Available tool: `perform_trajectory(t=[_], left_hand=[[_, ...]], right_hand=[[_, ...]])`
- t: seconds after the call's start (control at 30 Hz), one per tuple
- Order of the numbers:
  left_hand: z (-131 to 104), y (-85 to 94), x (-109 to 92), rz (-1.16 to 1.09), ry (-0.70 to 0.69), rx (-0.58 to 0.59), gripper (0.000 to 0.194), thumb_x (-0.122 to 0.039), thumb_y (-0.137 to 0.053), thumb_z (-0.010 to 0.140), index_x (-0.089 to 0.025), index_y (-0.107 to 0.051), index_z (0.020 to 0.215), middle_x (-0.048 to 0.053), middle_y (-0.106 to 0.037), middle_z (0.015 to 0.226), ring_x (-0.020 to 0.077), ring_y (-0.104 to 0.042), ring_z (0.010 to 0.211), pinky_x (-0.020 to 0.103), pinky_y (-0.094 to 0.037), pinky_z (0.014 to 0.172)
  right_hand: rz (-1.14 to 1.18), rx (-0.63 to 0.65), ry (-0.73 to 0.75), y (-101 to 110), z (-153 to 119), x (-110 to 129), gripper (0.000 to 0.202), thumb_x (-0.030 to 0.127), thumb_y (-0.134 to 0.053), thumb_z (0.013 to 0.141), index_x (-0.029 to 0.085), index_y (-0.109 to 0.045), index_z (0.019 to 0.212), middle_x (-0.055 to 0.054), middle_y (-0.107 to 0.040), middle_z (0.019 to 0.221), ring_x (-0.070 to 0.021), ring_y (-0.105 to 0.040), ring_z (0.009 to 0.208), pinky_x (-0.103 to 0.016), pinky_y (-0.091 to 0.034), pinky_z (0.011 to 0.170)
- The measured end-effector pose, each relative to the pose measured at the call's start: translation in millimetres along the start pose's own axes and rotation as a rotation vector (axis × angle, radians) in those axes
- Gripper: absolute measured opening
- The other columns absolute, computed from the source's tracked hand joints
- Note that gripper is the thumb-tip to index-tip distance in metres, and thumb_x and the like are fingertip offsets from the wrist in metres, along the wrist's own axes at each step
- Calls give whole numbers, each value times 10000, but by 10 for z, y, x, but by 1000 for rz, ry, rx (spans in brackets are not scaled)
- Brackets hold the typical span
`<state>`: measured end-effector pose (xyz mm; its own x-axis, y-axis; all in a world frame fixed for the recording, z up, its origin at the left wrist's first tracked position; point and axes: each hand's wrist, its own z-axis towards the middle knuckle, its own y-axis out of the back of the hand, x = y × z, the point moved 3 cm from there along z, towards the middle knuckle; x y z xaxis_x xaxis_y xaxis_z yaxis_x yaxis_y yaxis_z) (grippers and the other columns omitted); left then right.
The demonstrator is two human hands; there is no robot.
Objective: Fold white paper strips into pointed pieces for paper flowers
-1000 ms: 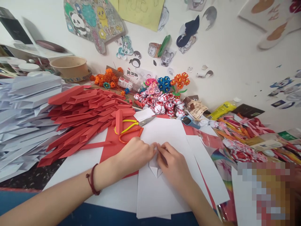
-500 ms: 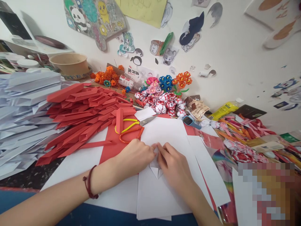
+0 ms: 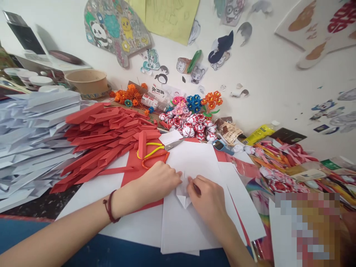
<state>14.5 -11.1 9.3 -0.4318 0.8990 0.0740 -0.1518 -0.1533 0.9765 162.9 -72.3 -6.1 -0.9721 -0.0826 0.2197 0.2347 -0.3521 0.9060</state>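
Lying on a stack of white sheets (image 3: 191, 233), a small folded white paper (image 3: 182, 200) sits between the person's two hands, its pointed end toward the person. The left hand (image 3: 161, 181) comes in from the left with its fingers curled under and its thumb reaching the paper's left side; whether it grips the edge cannot be told. The right hand (image 3: 208, 194) is bent at the paper's right side, thumb and forefinger near each other and partly covering it; whether they pinch it cannot be told. A dark red cord bracelet (image 3: 109, 208) circles the left wrist.

Just beyond the left hand, scissors (image 3: 172, 145) with one yellow and one orange handle loop lie with their blades pointing away to the right. A red folded strip (image 3: 142, 144) rests across the yellow loop. Farther left, a heap of red folded strips (image 3: 108, 128) spreads beside a tall pile of white folded strips (image 3: 36, 137). Red-and-white flowers (image 3: 194, 124) are clustered beyond the sheets, near a watch with a blue strap (image 3: 219, 145). A tan bowl (image 3: 87, 84) stands toward the wall at the back left. The surface (image 3: 91, 250) shows blue along its near edge.
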Motion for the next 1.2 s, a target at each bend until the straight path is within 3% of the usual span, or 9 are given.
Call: perform_trajectory(t=[0.17, 0.37, 0.57, 0.77, 1.0, 1.1, 1.2], left_hand=[[58, 18, 32, -70, 71, -23, 324, -276, -492, 912, -139, -614, 645, 67, -558, 505, 192, -561, 486, 276, -265, 470], [142, -68, 58, -126, 379, 9, 296, -381, -499, 890, -127, -641, 840, 106, -656, 670, 237, -650, 648, 260, -336, 503], [120, -112, 74, -341, 460, 36, 234, -361, -542, 824, -173, -675, 780, 77, -696, 740, 233, -662, 709, 272, -403, 561], [127, -157, 98, -551, 479, 51, 191, -320, -542, 810, -206, -695, 787, 42, -719, 790, 191, -649, 717, 250, -400, 575], [136, -123, 120, -522, 488, 28, 169, -254, -539, 825, -182, -690, 801, 47, -699, 750, 183, -633, 693, 244, -374, 565], [127, -19, 125, -514, 420, 7, 155, -297, -575, 840, -189, -686, 837, 39, -689, 742, 181, -627, 713, 237, -369, 580], [126, 51, 116, -521, 355, -17, 137, -297, -586, 850, -201, -683, 863, 19, -674, 710, 163, -613, 693, 225, -352, 582]], right_hand=[[-10, -12, -78, 3, -17, -3, 353, 292, -492, 852, 180, -473, 518, 22, -492, 495, -99, -344, 471, -261, -216, 520], [55, -57, -108, -5, -53, -19, 366, 275, -487, 837, 188, -450, 483, 19, -465, 470, -105, -307, 463, -265, -216, 506], [18, -53, -84, 23, -69, 14, 367, 281, -476, 848, 190, -473, 493, 15, -483, 479, -111, -315, 461, -267, -206, 505], [-65, -73, -45, 12, -81, 32, 361, 276, -469, 857, 181, -540, 516, -10, -545, 500, -111, -383, 451, -266, -195, 506], [-102, -150, -10, 24, -112, 2, 333, 239, -476, 834, 180, -577, 522, -12, -545, 483, -111, -391, 436, -276, -189, 505], [66, -186, -98, 72, -86, -46, 334, 285, -459, 879, 179, -608, 599, -17, -575, 547, -120, -434, 481, -263, -264, 519], [359, -155, -188, 93, -40, -91, 286, 393, -498, 888, 170, -676, 864, -43, -657, 731, -139, -520, 566, -258, -391, 571]])
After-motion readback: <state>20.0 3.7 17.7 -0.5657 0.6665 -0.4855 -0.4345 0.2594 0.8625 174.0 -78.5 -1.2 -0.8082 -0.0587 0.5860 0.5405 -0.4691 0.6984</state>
